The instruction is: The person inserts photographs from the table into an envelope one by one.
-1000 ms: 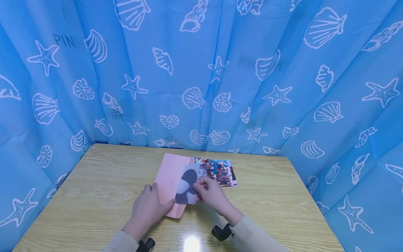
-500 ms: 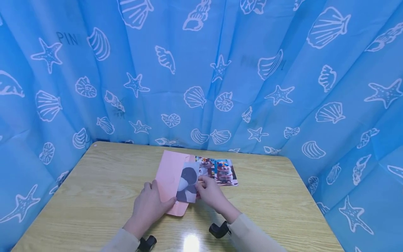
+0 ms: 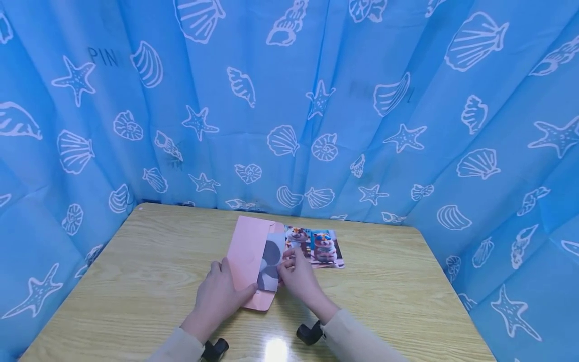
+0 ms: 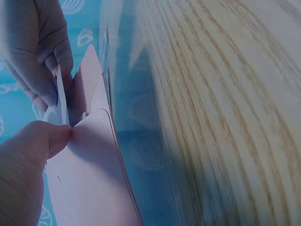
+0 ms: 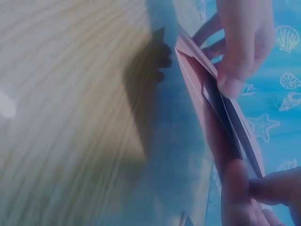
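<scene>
Well, nearest you is your left hand (image 3: 219,291), clamped on the envelope (image 3: 246,246), thumb at its open side by the card's lower end. Just past it, at about one o'clock, your right hand (image 3: 300,276) pinches the card (image 3: 271,264) by its right edge, so neither hand is nearer: each is at it. What counts most, I'd judge, is that the card lies at ten o'clock from your right fingertips, between the flap (image 3: 262,302) and the envelope's front, its long visible edge alongside the opening. It points toward nine, into that opening (its left part is hidden, so I can't tell how deep it sits); the visible strip's long axis runs roughly one to seven, much like the envelope's. Farther off, two prints (image 3: 324,249) lie at about one o'clock from your right hand on the table (image 3: 135,281), and the curtain (image 3: 280,125) hangs behind, at twelve.
</scene>
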`<state>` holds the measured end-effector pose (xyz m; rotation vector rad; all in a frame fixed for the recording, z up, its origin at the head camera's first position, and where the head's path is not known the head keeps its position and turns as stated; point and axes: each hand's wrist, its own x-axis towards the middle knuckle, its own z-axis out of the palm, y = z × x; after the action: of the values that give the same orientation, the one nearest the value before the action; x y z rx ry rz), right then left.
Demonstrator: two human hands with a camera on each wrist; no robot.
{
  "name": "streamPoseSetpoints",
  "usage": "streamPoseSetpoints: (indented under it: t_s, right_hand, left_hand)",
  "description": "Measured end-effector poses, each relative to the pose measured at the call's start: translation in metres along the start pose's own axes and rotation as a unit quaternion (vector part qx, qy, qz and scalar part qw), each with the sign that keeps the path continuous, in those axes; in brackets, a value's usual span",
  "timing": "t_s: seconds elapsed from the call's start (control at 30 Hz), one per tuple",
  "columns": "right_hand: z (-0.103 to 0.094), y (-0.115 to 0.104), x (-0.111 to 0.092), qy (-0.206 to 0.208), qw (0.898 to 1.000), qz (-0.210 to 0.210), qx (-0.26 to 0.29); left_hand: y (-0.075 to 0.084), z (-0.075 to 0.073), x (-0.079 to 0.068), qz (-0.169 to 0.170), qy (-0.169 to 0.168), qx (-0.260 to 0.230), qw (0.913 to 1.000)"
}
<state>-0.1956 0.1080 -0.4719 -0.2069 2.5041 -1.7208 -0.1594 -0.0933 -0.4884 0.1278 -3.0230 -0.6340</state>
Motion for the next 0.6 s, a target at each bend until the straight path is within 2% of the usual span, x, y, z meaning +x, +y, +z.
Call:
streamPoseSetpoints:
  t_s: [0.4,0.6]
  right_hand:
    - [0.015,-0.005,0.0,-0.012,1.0,0.021,-0.007]
    - [0.021,-0.005,0.001,-0.018,1.0,0.013,0.001]
  left_hand:
    - [-0.002,-0.001,-0.004,-0.001,0.013,-0.018,0.9998]
    - [-0.004,-0.003,-0.005,-0.008,0.01,-0.02,0.9997]
